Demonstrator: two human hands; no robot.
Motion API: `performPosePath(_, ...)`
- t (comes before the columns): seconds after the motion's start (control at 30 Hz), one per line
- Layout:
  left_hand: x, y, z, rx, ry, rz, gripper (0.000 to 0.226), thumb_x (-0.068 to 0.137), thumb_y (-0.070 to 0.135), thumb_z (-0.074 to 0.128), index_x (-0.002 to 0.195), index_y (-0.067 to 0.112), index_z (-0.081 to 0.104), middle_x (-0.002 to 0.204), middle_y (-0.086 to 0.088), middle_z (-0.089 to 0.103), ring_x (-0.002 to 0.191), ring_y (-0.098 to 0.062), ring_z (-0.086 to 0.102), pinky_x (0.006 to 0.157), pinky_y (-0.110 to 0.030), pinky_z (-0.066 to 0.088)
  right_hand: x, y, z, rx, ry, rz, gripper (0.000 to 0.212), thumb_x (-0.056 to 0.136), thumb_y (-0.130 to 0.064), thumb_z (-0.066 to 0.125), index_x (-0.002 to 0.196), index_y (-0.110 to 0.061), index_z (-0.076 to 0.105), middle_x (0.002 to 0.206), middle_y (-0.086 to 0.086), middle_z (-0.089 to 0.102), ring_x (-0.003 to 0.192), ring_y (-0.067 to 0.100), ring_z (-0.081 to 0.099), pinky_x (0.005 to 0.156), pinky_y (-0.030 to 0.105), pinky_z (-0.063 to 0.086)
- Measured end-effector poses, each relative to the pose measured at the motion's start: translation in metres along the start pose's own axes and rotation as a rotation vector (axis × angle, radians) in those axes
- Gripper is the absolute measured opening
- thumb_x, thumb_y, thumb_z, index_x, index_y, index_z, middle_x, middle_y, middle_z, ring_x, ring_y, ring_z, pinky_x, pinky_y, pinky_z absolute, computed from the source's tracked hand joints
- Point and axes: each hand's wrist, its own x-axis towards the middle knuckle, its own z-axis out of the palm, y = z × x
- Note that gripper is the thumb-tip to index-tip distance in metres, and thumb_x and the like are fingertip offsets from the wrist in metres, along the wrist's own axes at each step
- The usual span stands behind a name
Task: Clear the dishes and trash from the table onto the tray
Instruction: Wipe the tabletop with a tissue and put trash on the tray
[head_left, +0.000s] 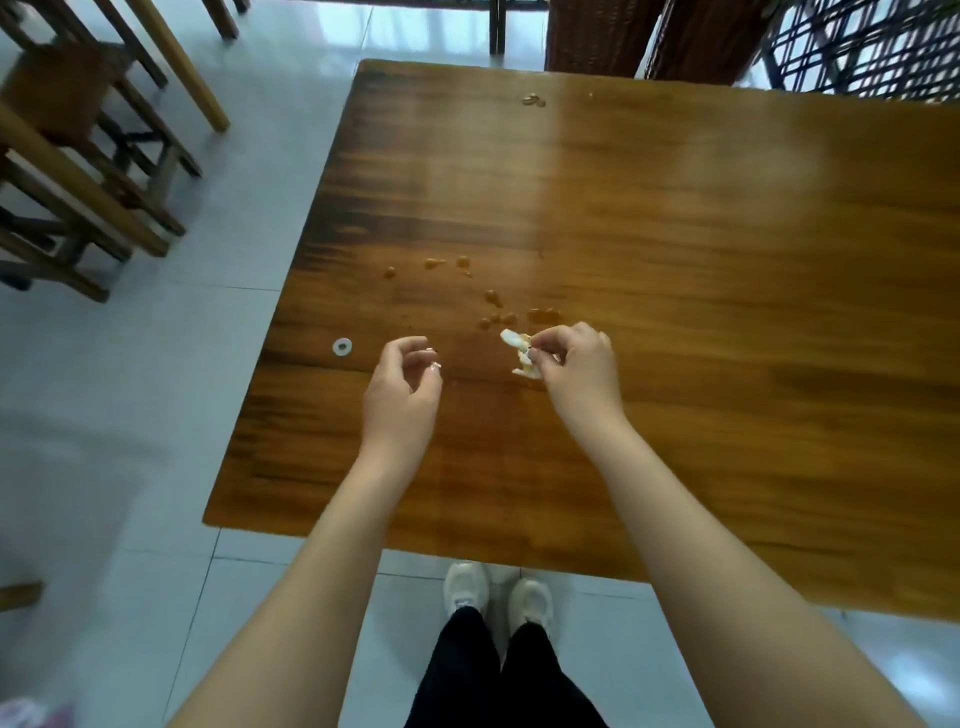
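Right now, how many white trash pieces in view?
2: a white ring near the table's left edge, a white scrap pinched in the right hand. Others may be hidden.

Right hand — tissue scrap — pinched

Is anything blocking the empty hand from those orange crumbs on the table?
No. Only bare table lies between the left hand and the orange crumbs. The right hand pinches a white scrap beside them.

Arms extended; left grip loosely curled, right grip pinching a scrap.
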Motion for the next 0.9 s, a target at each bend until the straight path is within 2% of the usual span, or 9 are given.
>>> performPosePath(0.07, -0.001, -0.011, -0.004, 0.04, 0.014, -0.02, 0.025, 0.097, 0.016, 0.051, 0.122, 0.021, 0.051, 0.111, 0.009, 0.056, 0.102, -0.007, 0.053, 0.07, -0.009, 0.04, -0.01, 0.004, 0.008, -0.019, -0.002, -0.007, 0.016, 0.093, -0.018, 0.06, 0.105, -0.018, 0.07, 0.092, -0.007, 0.051, 0.103, 0.02, 0.044, 0.091, 0.037, 0.04)
performPosePath(0.17, -0.002, -0.025, -0.011, 0.134, 0.029, -0.015, 0.027, 0.097, 0.015, 0.05, 0.125, 0.017, 0.052, 0.116, 0.007, 0.053, 0.104, -0.006, 0.049, 0.071, -0.007, 0.038, -0.022, 0.003, 0.022, -0.068, 0.006, -0.003, 0.023, 0.095, -0.02, 0.056, 0.114, -0.022, 0.068, 0.097, -0.004, 0.053, 0.103, 0.018, 0.043, 0.086, 0.028, 0.033)
performPosePath(0.27, 0.003, -0.04, -0.024, 0.238, 0.029, 0.031, 0.027, 0.098, 0.014, 0.048, 0.124, 0.015, 0.054, 0.126, 0.002, 0.051, 0.117, -0.012, 0.047, 0.093, -0.021, 0.044, -0.029, -0.009, 0.041, -0.108, 0.008, -0.006, 0.025, 0.096, -0.02, 0.054, 0.118, -0.022, 0.067, 0.099, -0.003, 0.052, 0.102, 0.018, 0.044, 0.081, 0.026, 0.026)
performPosePath(0.3, 0.005, -0.044, -0.028, 0.267, 0.024, 0.044, 0.028, 0.098, 0.013, 0.048, 0.125, 0.014, 0.054, 0.132, 0.0, 0.05, 0.124, -0.014, 0.045, 0.1, -0.024, 0.04, -0.03, -0.013, 0.046, -0.119, 0.003, -0.014, 0.025, 0.096, -0.019, 0.054, 0.117, -0.021, 0.067, 0.097, -0.004, 0.05, 0.101, 0.019, 0.045, 0.08, 0.027, 0.027)
performPosePath(0.37, 0.014, -0.049, -0.036, 0.312, -0.018, 0.069, 0.032, 0.098, 0.014, 0.046, 0.13, 0.014, 0.051, 0.142, 0.0, 0.043, 0.135, -0.015, 0.035, 0.105, -0.023, 0.03, -0.03, -0.02, 0.058, -0.14, 0.026, -0.018, 0.025, 0.095, -0.016, 0.055, 0.117, -0.019, 0.068, 0.095, -0.004, 0.048, 0.098, 0.021, 0.047, 0.08, 0.029, 0.029)
performPosePath(0.5, 0.035, -0.048, -0.037, 0.435, -0.135, 0.071, 0.048, 0.101, 0.025, 0.042, 0.146, 0.013, 0.033, 0.157, -0.002, 0.021, 0.146, -0.017, 0.013, 0.114, -0.03, 0.018, -0.016, -0.027, 0.07, -0.198, 0.135, 0.027, 0.026, 0.095, -0.012, 0.054, 0.116, -0.015, 0.068, 0.098, 0.005, 0.056, 0.096, 0.024, 0.049, 0.083, 0.032, 0.035)
performPosePath(0.63, 0.054, -0.043, -0.019, 0.511, -0.101, 0.005, 0.061, 0.101, 0.031, 0.038, 0.152, 0.008, 0.013, 0.161, -0.007, -0.006, 0.148, -0.021, -0.007, 0.118, -0.035, 0.006, 0.004, -0.03, 0.074, -0.262, 0.194, 0.029, 0.025, 0.094, -0.011, 0.056, 0.115, -0.013, 0.069, 0.098, 0.008, 0.059, 0.095, 0.027, 0.05, 0.081, 0.033, 0.035)
performPosePath(0.8, 0.079, -0.029, 0.011, 0.575, -0.041, -0.107, 0.069, 0.102, 0.038, 0.03, 0.151, 0.003, -0.003, 0.16, -0.012, -0.012, 0.147, -0.025, -0.012, 0.117, -0.036, -0.004, 0.01, -0.022, 0.076, -0.276, 0.177, 0.022, 0.022, 0.091, -0.018, 0.062, 0.11, -0.015, 0.072, 0.101, 0.006, 0.06, 0.098, 0.025, 0.049, 0.081, 0.03, 0.029)
performPosePath(0.9, 0.088, -0.024, 0.025, 0.621, -0.011, -0.19, 0.07, 0.102, 0.04, 0.025, 0.15, 0.0, -0.006, 0.159, -0.015, -0.012, 0.146, -0.027, -0.015, 0.115, -0.036, -0.011, 0.012, -0.017, 0.076, -0.303, 0.207, 0.022, 0.018, 0.088, -0.022, 0.066, 0.103, -0.02, 0.075, 0.1, 0.003, 0.063, 0.099, 0.026, 0.048, 0.081, 0.033, 0.026)
